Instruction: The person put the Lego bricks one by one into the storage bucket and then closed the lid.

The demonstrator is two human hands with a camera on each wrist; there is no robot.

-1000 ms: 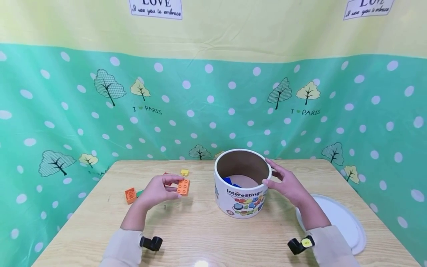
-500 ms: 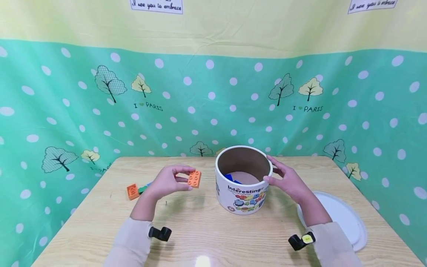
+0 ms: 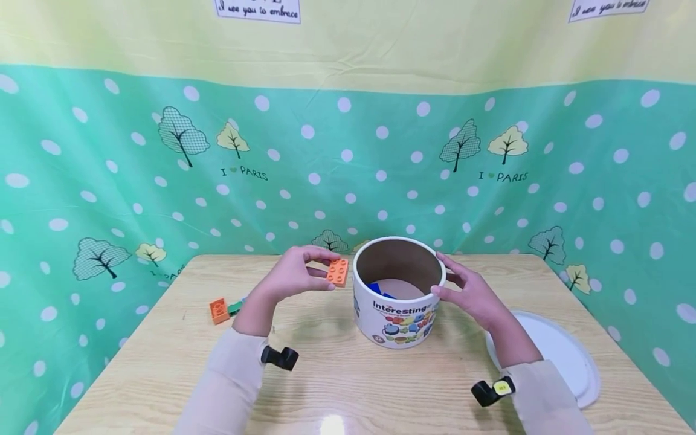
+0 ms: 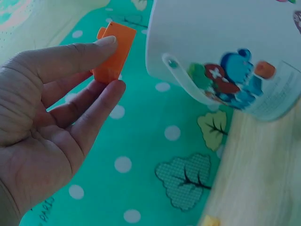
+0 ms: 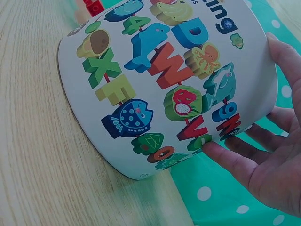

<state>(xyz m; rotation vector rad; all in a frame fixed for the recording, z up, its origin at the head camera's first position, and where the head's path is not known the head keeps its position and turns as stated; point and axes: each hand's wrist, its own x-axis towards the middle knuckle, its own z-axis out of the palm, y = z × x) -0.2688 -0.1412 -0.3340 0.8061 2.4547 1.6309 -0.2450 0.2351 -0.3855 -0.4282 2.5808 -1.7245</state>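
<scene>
My left hand [image 3: 296, 272] pinches an orange building brick [image 3: 338, 272] between thumb and fingertips, in the air just left of the bucket's rim. Its studs face the head camera. The left wrist view shows the thumb on one face of the brick [image 4: 122, 47] and fingertips under it. A white round bucket [image 3: 396, 326] with printed letters and pictures stands upright and uncovered. Blue pieces [image 3: 375, 288] lie inside on its floor. My right hand [image 3: 470, 299] holds the bucket's right side, thumb and fingers spread around the wall near the rim.
An orange brick [image 3: 220, 311] and a green piece [image 3: 235, 307] lie on the wooden table [image 3: 348, 393] at left. A red brick [image 5: 94, 6] shows in the right wrist view. A white lid [image 3: 565, 356] lies at right, partly under my forearm. A patterned cloth [image 3: 348, 169] hangs behind.
My left hand has carried the orange brick right and up, toward the bucket's rim. The yellow and red bricks seen earlier are now hidden in the head view. My right hand keeps its hold.
</scene>
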